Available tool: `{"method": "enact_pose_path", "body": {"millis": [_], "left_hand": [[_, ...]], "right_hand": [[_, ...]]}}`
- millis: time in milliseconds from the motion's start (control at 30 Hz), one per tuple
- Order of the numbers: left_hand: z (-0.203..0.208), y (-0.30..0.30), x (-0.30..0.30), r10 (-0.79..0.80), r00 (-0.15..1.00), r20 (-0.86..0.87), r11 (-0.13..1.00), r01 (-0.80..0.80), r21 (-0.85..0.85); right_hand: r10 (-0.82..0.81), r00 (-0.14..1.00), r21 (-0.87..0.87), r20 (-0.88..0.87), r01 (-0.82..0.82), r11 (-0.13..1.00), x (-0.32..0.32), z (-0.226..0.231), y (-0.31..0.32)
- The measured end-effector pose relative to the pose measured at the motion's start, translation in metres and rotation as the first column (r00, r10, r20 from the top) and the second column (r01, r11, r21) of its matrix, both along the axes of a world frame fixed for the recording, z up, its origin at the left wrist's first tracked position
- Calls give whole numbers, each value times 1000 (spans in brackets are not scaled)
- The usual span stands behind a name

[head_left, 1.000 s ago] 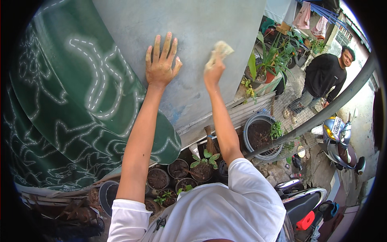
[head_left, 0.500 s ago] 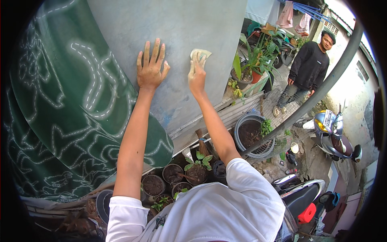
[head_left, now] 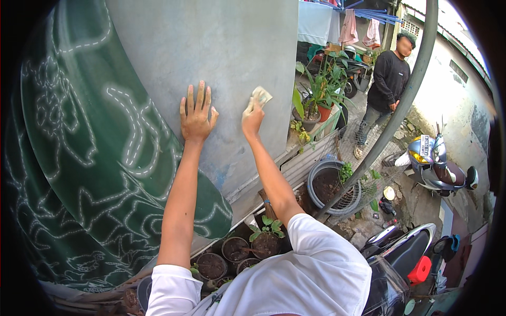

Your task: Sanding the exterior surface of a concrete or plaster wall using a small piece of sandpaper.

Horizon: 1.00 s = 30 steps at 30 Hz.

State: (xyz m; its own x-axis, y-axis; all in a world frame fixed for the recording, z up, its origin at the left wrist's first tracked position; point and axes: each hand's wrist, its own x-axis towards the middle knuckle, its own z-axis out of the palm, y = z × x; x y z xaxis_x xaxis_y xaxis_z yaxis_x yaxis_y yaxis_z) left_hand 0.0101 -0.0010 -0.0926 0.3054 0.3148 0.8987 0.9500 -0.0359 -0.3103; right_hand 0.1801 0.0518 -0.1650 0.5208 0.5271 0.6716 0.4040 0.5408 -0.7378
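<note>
My left hand [head_left: 197,117] lies flat against the grey wall [head_left: 211,31], its fingers spread and pointing up. To the right of it, my right hand [head_left: 253,117] pinches a small pale yellowish pad [head_left: 264,95], which could be a folded sheet or a sponge. The pad is at the wall's surface and sticks out past my fingertips. Faint bluish blotches mark the grey paint below and between my hands. A green sheet with white dashed outlines [head_left: 132,184] hangs in folds to the left, its edge close to my left forearm.
Several potted plants [head_left: 266,245] line the wall's foot. On the right are a large planter [head_left: 327,184], wire mesh, a slanting grey pole [head_left: 392,126] and leafy plants [head_left: 324,87]. A person in dark clothes [head_left: 387,81] stands beyond, near a parked scooter [head_left: 435,163]; another motorbike [head_left: 403,258] is closer.
The view has shifted, so both hands sit lower in the picture. The pad is tilted differently in my right hand. My left hand stays flat on the wall. The other person's hands have come together.
</note>
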Motion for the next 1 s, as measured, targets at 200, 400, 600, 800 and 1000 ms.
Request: {"method": "enact_pose_path", "body": {"millis": [200,400,600,800,1000], "left_hand": [[-4,1,0,-22,1000,14,999,22,-27],[-2,6,-5,-12,1000,7,999,12,-31],[-1,3,-1,-48,999,2,999,48,18],[-2,-1,4,-106,994,28,994,106,-4],[-9,7,-12,-70,997,18,997,70,-21]], "right_hand": [[-51,988,181,145,24,983,-9,-11,-10],[1,990,98,141,-15,995,-32,-15,-23],[-22,979,-271,-204,-35,962,9,2,-2],[-410,911,321,47,375,870,-6,-6,9],[-71,997,-39,-4,70,997,-37,3,-14]]}}
